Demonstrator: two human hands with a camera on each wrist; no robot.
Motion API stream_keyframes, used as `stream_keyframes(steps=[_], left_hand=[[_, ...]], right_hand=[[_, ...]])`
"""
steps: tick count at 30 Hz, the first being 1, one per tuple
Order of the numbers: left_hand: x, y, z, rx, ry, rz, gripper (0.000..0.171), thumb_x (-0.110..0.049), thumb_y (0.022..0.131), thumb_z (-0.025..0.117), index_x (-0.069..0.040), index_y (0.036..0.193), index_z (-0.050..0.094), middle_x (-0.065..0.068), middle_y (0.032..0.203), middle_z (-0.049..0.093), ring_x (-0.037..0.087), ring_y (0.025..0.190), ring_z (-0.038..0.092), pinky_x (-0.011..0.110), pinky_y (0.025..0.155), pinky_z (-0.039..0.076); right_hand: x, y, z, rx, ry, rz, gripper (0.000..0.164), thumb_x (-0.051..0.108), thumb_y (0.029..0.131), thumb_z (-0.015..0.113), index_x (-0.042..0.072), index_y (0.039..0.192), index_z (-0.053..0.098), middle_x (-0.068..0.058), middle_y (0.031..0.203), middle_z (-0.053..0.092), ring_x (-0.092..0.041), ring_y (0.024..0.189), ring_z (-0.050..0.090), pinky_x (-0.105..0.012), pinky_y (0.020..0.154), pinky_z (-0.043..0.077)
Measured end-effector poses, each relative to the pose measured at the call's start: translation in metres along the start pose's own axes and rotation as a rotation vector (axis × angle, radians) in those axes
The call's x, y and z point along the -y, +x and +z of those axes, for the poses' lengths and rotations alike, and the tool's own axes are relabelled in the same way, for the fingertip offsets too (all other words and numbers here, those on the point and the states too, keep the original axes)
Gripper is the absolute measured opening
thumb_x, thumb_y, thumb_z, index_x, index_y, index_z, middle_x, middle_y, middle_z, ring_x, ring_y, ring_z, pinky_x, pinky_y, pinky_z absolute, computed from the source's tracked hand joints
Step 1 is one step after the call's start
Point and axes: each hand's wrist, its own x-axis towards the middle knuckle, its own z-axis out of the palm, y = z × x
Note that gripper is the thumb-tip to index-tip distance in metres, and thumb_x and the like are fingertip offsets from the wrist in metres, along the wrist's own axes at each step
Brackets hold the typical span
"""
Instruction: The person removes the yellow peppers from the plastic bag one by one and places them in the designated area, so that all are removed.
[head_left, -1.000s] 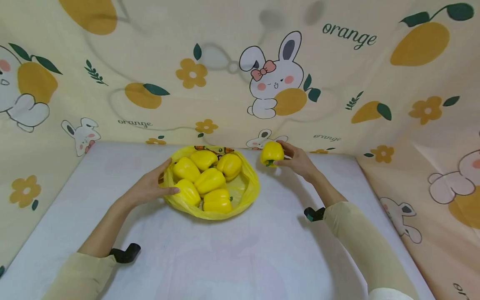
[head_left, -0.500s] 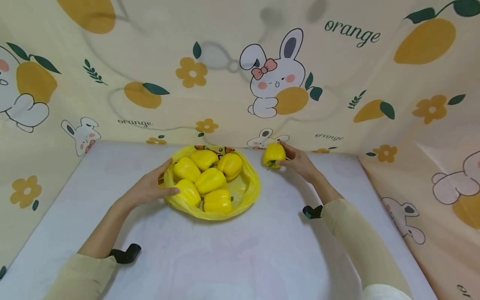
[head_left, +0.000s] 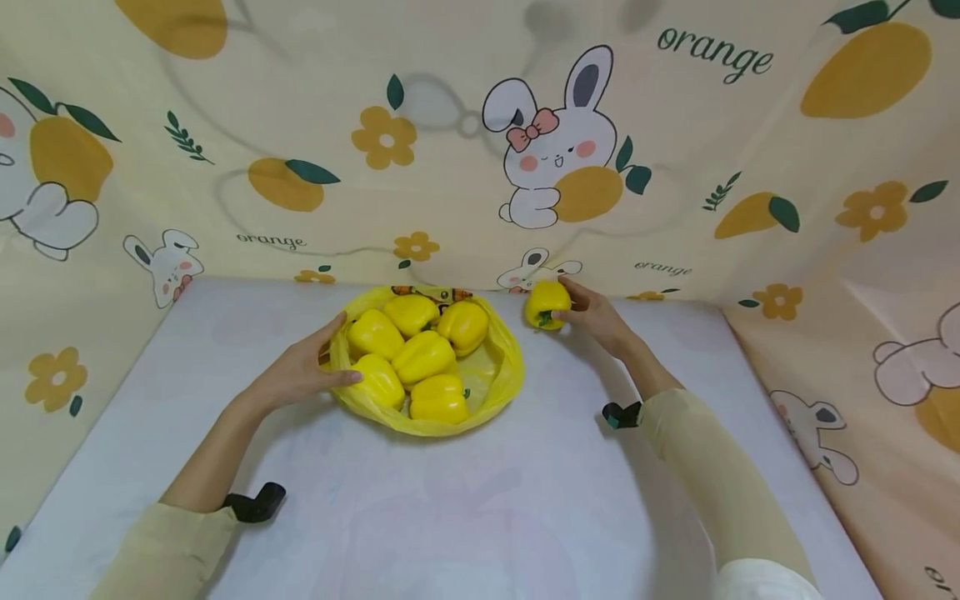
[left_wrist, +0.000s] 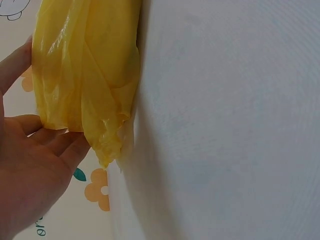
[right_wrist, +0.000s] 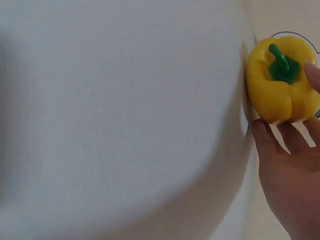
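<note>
A yellow plastic bag with rolled-down sides sits at the back of the white table. Several yellow bell peppers with green stems lie inside it. My left hand holds the bag's left side, thumb near the front and fingers spread round the back. In the left wrist view, those fingers bear against the crinkled plastic of the bag. To the right of the bag, my right hand grips a single yellow bell pepper. In the right wrist view, this pepper's green stem faces the camera, with the thumb on its side.
A cream cloth printed with rabbits and oranges hangs behind the white table and along both sides. Each wrist wears a black camera mount, the left mount and the right mount.
The head view has tilted slightly, so the background prints sit a little higher. My hands, the bag and the held bell pepper keep nearly the same places.
</note>
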Motion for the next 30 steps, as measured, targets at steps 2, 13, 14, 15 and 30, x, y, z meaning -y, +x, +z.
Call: stream_keyframes(steps=[2,13,14,15,30], left_hand=[[0.0,0.0,0.0,0.002,-0.006,0.001,0.111,-0.052,0.085,0.073,-0.007,0.16,0.004,0.021,0.164,0.012,0.043,0.149,0.013,0.061,0.118,0.017],[-0.002,0.001,0.0,0.002,-0.001,0.002,0.11,-0.052,0.086,0.072,-0.007,0.16,0.004,0.021,0.164,0.011,0.043,0.149,0.012,0.061,0.118,0.016],[-0.002,0.001,0.0,0.002,-0.002,0.001,0.11,-0.052,0.086,0.072,-0.007,0.16,0.004,0.02,0.164,0.011,0.043,0.149,0.012,0.061,0.118,0.016],[-0.002,0.0,0.0,0.003,-0.004,0.001,0.11,-0.051,0.087,0.072,-0.007,0.16,0.004,0.02,0.164,0.011,0.043,0.149,0.012,0.061,0.118,0.015],[-0.004,-0.001,0.0,0.011,-0.011,0.002,0.111,-0.052,0.086,0.073,-0.006,0.16,0.003,0.021,0.164,0.01,0.044,0.149,0.012,0.061,0.118,0.016]], right_hand=[[0.0,0.001,0.001,-0.002,0.009,0.016,0.079,0.034,0.091,0.073,0.032,0.157,0.029,0.0,0.161,0.03,-0.032,0.141,0.034,-0.053,0.118,0.027],[0.004,0.006,0.007,-0.009,0.032,0.033,0.077,0.034,0.089,0.075,0.03,0.155,0.035,-0.003,0.159,0.034,-0.033,0.141,0.035,-0.054,0.118,0.024],[0.004,0.006,0.007,-0.006,0.034,0.036,0.078,0.034,0.089,0.075,0.029,0.156,0.035,-0.004,0.159,0.034,-0.034,0.141,0.035,-0.054,0.118,0.024],[0.003,0.006,0.007,-0.005,0.037,0.039,0.078,0.034,0.089,0.075,0.029,0.156,0.034,-0.005,0.159,0.034,-0.034,0.141,0.035,-0.054,0.118,0.025],[0.013,-0.008,0.001,-0.119,0.081,-0.1,0.064,0.026,0.094,0.07,0.013,0.151,0.044,-0.01,0.153,0.044,-0.032,0.14,0.04,-0.05,0.117,0.03]])
